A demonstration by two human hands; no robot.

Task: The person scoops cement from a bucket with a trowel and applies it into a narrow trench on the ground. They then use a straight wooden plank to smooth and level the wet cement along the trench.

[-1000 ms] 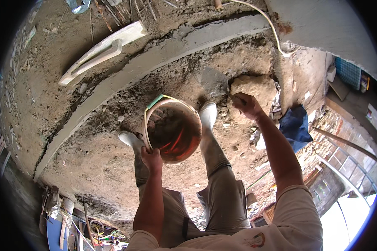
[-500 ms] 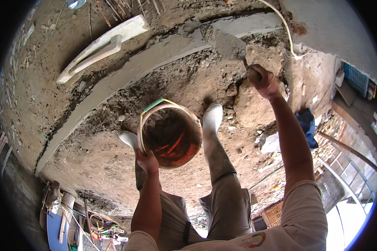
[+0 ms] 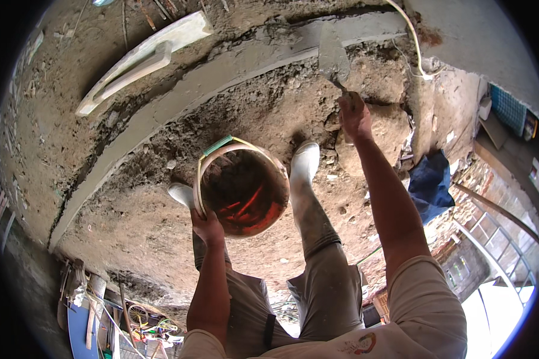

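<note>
Closed around the trowel (image 3: pixel 333 57) handle in the head view, the right hand (image 3: pixel 356 116) has a full-fisted grip; the blade reaches away over the grey mortar strip (image 3: pixel 233 75), though whether it touches cannot be told. The left hand (image 3: pixel 207 227) has its grip closed at the near-left rim of the bucket (image 3: pixel 260 210), which it holds between the rubber boots (image 3: pixel 306 164). To work the blade well, I would hold it nearly flat, lift the leading edge slightly, and stroke along the strip with light, even pressure, sparing its crumbly edge. Steadying the bucket close by should shorten each reach. The trowel's tapered blade looks grey and mortar-smeared. The bucket is round, reddish inside, shadowed toward the far side, its handle wearing a green sleeve (image 3: pixel 217 145).
</note>
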